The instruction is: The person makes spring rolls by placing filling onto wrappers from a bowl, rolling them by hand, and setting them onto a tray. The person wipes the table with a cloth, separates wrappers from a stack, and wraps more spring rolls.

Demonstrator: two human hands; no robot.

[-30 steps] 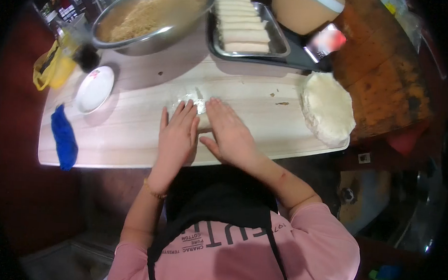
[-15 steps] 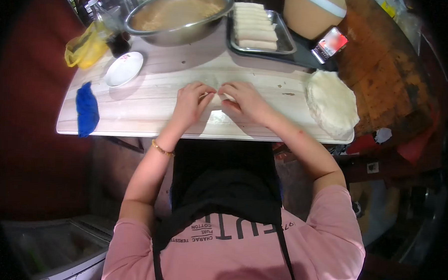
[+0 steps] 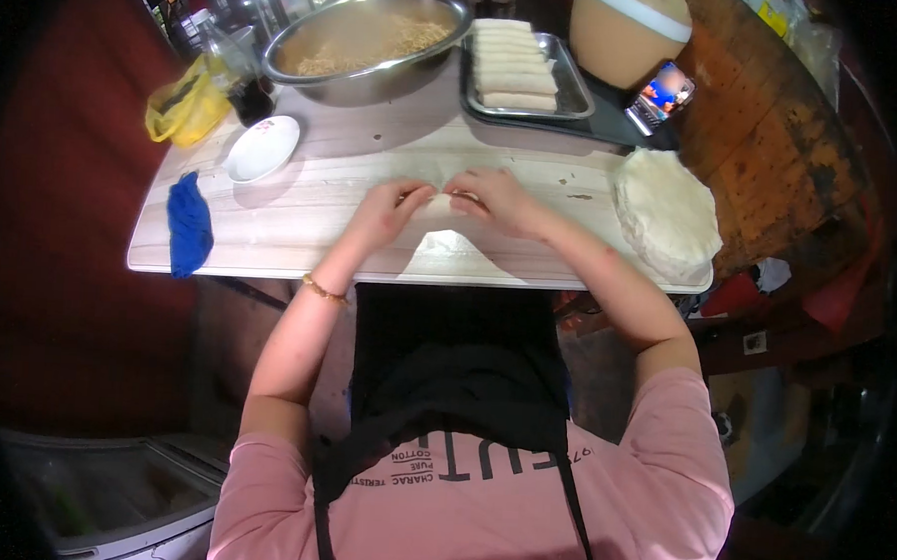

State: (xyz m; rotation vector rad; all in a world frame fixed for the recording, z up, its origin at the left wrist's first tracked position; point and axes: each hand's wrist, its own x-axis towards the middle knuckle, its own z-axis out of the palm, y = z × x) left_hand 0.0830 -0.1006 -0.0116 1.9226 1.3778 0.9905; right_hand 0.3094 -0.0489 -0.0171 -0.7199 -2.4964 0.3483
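Between my two hands is a small pale wrapper roll (image 3: pixel 439 207), near the middle of the pale wooden table (image 3: pixel 340 245). The fingers of my left hand (image 3: pixel 389 209) are curled and closed on its left end. My right hand (image 3: pixel 494 200) pinches the right end, thumb below and fingers above. Much of the roll is hidden under my fingers. A stack of round, thin wrappers (image 3: pixel 669 210) lies at the table's right edge. Pale finished rolls (image 3: pixel 513 68) lie in a row in a metal tray (image 3: pixel 577 95) behind my right hand.
A large steel bowl (image 3: pixel 367 81) of shredded filling stands at the back. To the left are a white dish (image 3: pixel 263 150), a blue cloth (image 3: pixel 189 225), a yellow bag (image 3: pixel 188 106) and a dark bottle (image 3: pixel 248 99). A phone (image 3: pixel 663 95) leans near a tan container (image 3: pixel 624 37).
My hands were flat over the roll with fingers stretched; now they are curled around its ends. The camera view has shifted, and the phone screen shows a different picture.
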